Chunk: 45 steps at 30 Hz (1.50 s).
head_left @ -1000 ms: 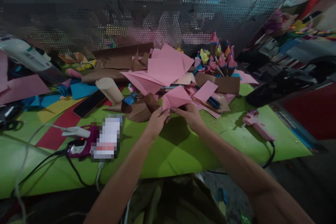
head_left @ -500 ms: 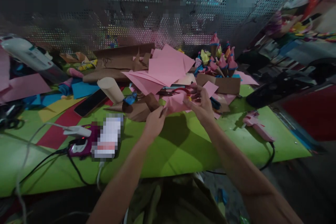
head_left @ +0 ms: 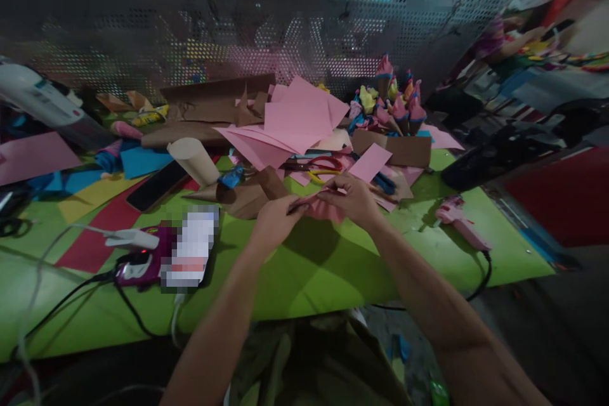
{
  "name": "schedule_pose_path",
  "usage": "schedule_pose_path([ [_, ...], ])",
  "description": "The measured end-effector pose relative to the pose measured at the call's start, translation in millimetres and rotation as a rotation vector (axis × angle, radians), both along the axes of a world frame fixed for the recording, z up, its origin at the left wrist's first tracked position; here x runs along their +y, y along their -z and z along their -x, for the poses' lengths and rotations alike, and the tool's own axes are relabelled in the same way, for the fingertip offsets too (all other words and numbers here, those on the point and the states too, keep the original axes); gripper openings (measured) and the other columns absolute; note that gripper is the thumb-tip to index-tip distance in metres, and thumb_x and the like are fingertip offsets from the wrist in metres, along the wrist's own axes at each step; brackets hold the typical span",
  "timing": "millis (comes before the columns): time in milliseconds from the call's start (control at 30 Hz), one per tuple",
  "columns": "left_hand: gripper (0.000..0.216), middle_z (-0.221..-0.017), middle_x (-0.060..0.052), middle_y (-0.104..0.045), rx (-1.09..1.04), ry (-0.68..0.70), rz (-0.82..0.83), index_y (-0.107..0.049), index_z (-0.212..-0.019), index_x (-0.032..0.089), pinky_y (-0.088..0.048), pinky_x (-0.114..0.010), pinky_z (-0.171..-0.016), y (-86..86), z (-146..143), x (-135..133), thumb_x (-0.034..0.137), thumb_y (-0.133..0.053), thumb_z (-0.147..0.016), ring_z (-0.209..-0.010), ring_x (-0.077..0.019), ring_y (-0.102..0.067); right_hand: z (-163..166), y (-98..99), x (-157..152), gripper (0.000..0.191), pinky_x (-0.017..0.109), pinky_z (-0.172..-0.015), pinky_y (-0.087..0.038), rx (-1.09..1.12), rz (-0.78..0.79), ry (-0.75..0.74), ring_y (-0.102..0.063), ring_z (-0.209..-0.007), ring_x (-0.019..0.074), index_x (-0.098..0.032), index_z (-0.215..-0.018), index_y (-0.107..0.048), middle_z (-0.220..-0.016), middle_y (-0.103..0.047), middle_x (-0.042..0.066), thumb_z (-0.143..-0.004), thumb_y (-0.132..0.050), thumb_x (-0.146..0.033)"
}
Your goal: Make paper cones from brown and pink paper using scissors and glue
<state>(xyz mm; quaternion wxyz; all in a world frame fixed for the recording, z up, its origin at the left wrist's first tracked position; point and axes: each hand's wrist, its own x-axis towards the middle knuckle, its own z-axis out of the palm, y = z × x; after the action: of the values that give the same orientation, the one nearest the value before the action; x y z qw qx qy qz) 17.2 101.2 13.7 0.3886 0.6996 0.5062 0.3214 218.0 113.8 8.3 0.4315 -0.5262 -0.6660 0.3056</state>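
Note:
A small piece of pink paper point(head_left: 327, 208), creased and bent, is held between my two hands over the near part of the green table. My left hand point(head_left: 280, 217) pinches its left end with closed fingers. At the other end, my right hand point(head_left: 353, 200) grips the top edge between thumb and fingers. Just beyond the hands lie scissors with red handles point(head_left: 328, 163) and a yellow-handled pair point(head_left: 318, 176). Brown paper point(head_left: 247, 196) rolled to a cone point rests left of my left hand. Behind it all is a pile of pink sheets point(head_left: 299, 117).
A pink glue gun point(head_left: 462, 223) lies on the right of the green table point(head_left: 333, 279). Paper cones point(head_left: 399, 104) stand at the back right. A phone point(head_left: 190, 247) and a purple power strip point(head_left: 143, 263) with cables sit at left, near a cardboard tube point(head_left: 194, 162).
My right hand has come down and toward me, folding the pink paper, which was spread flatter before. The scissors behind it show more now. The view has shifted slightly.

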Motion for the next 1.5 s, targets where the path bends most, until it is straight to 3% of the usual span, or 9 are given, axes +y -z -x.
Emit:
schedule_pose_path([
  [133,0.036,-0.055,0.001,-0.054,-0.059,0.002,0.022,-0.054,-0.057,0.021,-0.028,-0.026,-0.057,-1.3,6.0,2.4,0.037,-0.058,-0.09,-0.057,-0.016,-0.047,-2.4,-5.1,2.4,0.031,0.03,-0.064,-0.038,0.177,0.113,-0.022,-0.051,-0.067,0.0168,-0.021,-0.068,-0.069,-0.066,-0.062,0.0,-0.07,-0.077,-0.051],
  [333,0.026,-0.067,0.0,-0.061,-0.192,-0.063,0.018,-0.063,-0.076,0.021,-0.035,-0.026,-0.061,3.6,7.7,4.0,0.037,-0.054,-0.093,-0.063,-0.0155,-0.051,-3.9,-2.7,3.3,0.033,0.028,-0.059,-0.035,0.308,0.2,0.071,-0.047,-0.062,0.0137,-0.019,-0.066,-0.067,-0.062,-0.058,-0.001,-0.063,-0.08,-0.049],
  [533,0.031,-0.065,-0.001,-0.06,-0.223,-0.099,0.0,-0.06,-0.067,0.021,-0.038,-0.026,-0.064,0.8,7.3,4.1,0.035,-0.052,-0.093,-0.065,-0.0163,-0.052,-1.4,-4.9,1.0,0.035,0.028,-0.06,-0.036,0.325,0.219,0.059,-0.049,-0.063,0.0143,-0.02,-0.066,-0.067,-0.065,-0.06,0.0,-0.063,-0.081,-0.051],
  [733,0.016,-0.099,-0.006,-0.073,-0.162,-0.103,-0.092,-0.07,-0.097,0.024,-0.045,-0.032,-0.085,-3.5,6.4,1.1,0.035,-0.061,-0.089,-0.094,-0.0232,-0.063,1.0,-8.4,-2.0,0.034,0.028,-0.06,-0.035,0.321,0.207,0.041,-0.046,-0.061,0.0134,-0.019,-0.065,-0.066,-0.062,-0.057,-0.001,-0.063,-0.079,-0.05],
  [900,0.009,-0.082,-0.005,-0.07,-0.122,-0.101,-0.114,-0.072,-0.084,0.022,-0.044,-0.028,-0.074,4.5,6.1,1.9,0.027,-0.065,-0.085,-0.079,-0.0198,-0.062,2.7,-9.6,-3.6,0.035,0.027,-0.057,-0.033,0.32,0.219,0.029,-0.045,-0.06,0.0132,-0.02,-0.063,-0.065,-0.061,-0.056,-0.002,-0.062,-0.08,-0.051],
  [1133,0.017,-0.073,-0.001,-0.069,-0.255,-0.083,0.017,-0.071,-0.077,0.019,-0.042,-0.026,-0.067,3.5,7.2,4.0,0.031,-0.064,-0.086,-0.072,-0.0175,-0.06,2.3,-11.8,-3.9,0.029,0.028,-0.059,-0.035,0.312,0.188,0.004,-0.048,-0.062,0.0141,-0.019,-0.063,-0.067,-0.062,-0.058,0.0,-0.065,-0.079,-0.046],
  [1200,0.018,-0.074,-0.002,-0.069,-0.197,-0.08,-0.005,-0.071,-0.078,0.02,-0.042,-0.027,-0.068,2.7,8.8,4.8,0.031,-0.061,-0.088,-0.074,-0.0185,-0.06,1.3,-10.8,-3.2,0.029,0.028,-0.06,-0.036,0.285,0.164,-0.001,-0.049,-0.062,0.0144,-0.019,-0.062,-0.066,-0.061,-0.059,-0.001,-0.066,-0.079,-0.045],
  [1367,0.013,-0.091,-0.006,-0.074,0.125,0.002,-0.272,-0.074,-0.09,0.021,-0.043,-0.035,-0.083,0.1,7.5,4.0,0.027,-0.063,-0.09,-0.09,-0.0236,-0.059,2.0,-5.5,-2.3,0.028,0.028,-0.061,-0.038,0.133,0.063,-0.046,-0.052,-0.064,0.0157,-0.02,-0.063,-0.069,-0.062,-0.062,0.0,-0.072,-0.077,-0.045],
  [1500,0.014,-0.09,-0.006,-0.075,0.185,0.07,-0.279,-0.074,-0.093,0.021,-0.044,-0.034,-0.08,-0.5,3.6,1.2,0.022,-0.06,-0.092,-0.089,-0.0229,-0.061,6.2,-2.4,-3.0,0.032,0.029,-0.062,-0.04,0.056,0.021,-0.105,-0.056,-0.066,0.017,-0.019,-0.066,-0.071,-0.065,-0.067,0.002,-0.075,-0.077,-0.05],
])
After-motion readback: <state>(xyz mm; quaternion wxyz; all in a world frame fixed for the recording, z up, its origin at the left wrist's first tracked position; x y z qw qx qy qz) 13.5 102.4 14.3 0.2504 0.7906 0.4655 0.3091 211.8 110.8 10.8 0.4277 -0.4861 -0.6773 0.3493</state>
